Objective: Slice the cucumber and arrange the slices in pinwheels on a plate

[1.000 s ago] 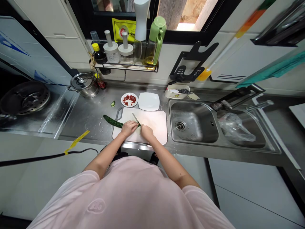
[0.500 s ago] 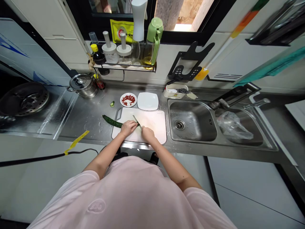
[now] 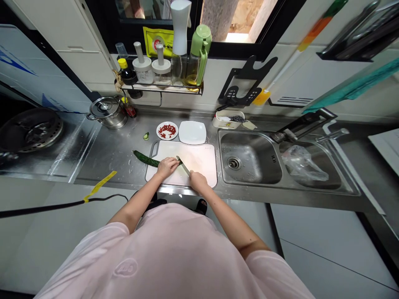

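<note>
A long green cucumber (image 3: pixel 146 159) lies across the left part of a white cutting board (image 3: pixel 204 166), its far end sticking out past the board's left edge. My left hand (image 3: pixel 167 167) is closed over the cucumber near its right end. In my right hand (image 3: pixel 198 181) is the handle of a knife (image 3: pixel 183 166), whose blade slants up and left to the cucumber's right end, beside my left fingertips. Behind the board sit a small plate (image 3: pixel 167 137) with chopped red pieces and a white square plate (image 3: pixel 192 132).
A double sink (image 3: pixel 251 176) with a plastic bag (image 3: pixel 304 164) is on the right. Back left are a lidded pot (image 3: pixel 109 116), a small sauce bottle (image 3: pixel 129 109) and a green cucumber scrap (image 3: pixel 146 136). A wok (image 3: pixel 29 128) sits far left. Bottles stand on a wall shelf (image 3: pixel 162 88).
My right hand has moved slightly right and toward me, drawing the knife with it. My left hand stays on the cucumber. The whole view has shifted slightly.
</note>
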### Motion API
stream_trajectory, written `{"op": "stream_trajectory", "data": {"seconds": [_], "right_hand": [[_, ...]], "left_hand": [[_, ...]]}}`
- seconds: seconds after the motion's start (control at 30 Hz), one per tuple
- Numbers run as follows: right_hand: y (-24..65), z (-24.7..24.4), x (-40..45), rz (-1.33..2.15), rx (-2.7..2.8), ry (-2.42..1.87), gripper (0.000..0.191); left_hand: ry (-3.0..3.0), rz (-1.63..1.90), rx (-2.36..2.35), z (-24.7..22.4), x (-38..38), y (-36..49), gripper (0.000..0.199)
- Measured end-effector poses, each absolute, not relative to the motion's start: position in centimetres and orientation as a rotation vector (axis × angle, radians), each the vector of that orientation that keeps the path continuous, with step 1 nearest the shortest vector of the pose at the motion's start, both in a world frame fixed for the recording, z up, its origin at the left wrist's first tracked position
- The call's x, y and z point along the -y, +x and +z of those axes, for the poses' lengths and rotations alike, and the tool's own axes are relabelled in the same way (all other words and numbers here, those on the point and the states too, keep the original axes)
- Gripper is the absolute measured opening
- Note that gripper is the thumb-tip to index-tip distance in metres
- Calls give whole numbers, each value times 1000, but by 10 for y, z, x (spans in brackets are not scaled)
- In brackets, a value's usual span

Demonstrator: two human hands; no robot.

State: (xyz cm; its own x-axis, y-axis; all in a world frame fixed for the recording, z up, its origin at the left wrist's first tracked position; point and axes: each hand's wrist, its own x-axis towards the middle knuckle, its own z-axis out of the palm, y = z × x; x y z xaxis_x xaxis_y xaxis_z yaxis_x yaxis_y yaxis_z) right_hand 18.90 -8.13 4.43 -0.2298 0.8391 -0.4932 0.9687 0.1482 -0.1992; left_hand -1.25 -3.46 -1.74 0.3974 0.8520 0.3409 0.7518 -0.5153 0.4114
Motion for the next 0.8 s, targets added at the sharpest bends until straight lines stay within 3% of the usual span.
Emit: {"op": "stream_trajectory", "data": {"seconds": [0.6,0.8], "right_hand": [[214,51,71,-259,-2166,2081,23],[216,50,71,-186,-2255,2140,33]], "left_hand": [[1999,1004,-1634,-8,32,-9,25],[1938,1125,-1702,0,27,-7,25]]}}
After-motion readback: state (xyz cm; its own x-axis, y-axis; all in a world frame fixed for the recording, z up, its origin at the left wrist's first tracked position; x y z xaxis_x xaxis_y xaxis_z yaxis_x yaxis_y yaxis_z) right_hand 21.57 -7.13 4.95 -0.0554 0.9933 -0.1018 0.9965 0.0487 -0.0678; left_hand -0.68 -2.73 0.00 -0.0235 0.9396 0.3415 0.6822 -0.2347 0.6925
